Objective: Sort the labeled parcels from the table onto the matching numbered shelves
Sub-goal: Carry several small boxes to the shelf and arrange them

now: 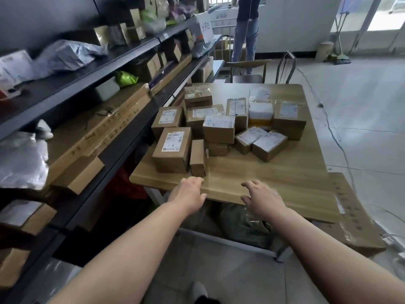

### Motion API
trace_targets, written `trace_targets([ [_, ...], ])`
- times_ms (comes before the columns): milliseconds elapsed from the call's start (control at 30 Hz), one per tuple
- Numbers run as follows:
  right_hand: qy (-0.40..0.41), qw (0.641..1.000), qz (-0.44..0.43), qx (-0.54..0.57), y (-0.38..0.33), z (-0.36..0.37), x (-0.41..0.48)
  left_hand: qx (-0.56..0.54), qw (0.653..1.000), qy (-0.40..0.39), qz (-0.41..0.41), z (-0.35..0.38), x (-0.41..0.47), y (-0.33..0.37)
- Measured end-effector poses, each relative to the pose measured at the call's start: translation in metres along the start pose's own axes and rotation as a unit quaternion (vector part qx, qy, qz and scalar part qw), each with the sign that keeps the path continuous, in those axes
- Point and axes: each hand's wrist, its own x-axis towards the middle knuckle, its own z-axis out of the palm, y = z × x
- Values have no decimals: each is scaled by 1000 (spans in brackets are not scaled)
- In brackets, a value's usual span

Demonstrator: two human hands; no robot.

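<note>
Several cardboard parcels with white labels lie clustered on the wooden table (274, 183). Closest to me is a labeled box (172, 150) with a narrow upright box (197, 157) beside it. My left hand (189, 193) hovers over the table's near edge, just below the narrow box, fingers relaxed and holding nothing. My right hand (262, 197) is stretched over the same edge further right, fingers spread and empty. Dark metal shelves (92, 73) run along the left, holding boxes and bags. I cannot read any shelf numbers.
A long flat carton (96, 132) lies on the middle shelf. A person (245, 29) stands at the back by a chair (249, 69). A flattened cardboard sheet (350, 216) leans at the table's right corner. A cable (333, 132) runs across the tiled floor.
</note>
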Motion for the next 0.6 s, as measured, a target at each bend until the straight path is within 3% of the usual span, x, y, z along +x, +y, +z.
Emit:
trace_targets([
  [467,82,995,48,7,-40,-45,215,-18,998,20,64,-61,215,-55],
  [600,68,996,56,-23,-43,-46,258,-19,996,17,84,-61,249,-62],
])
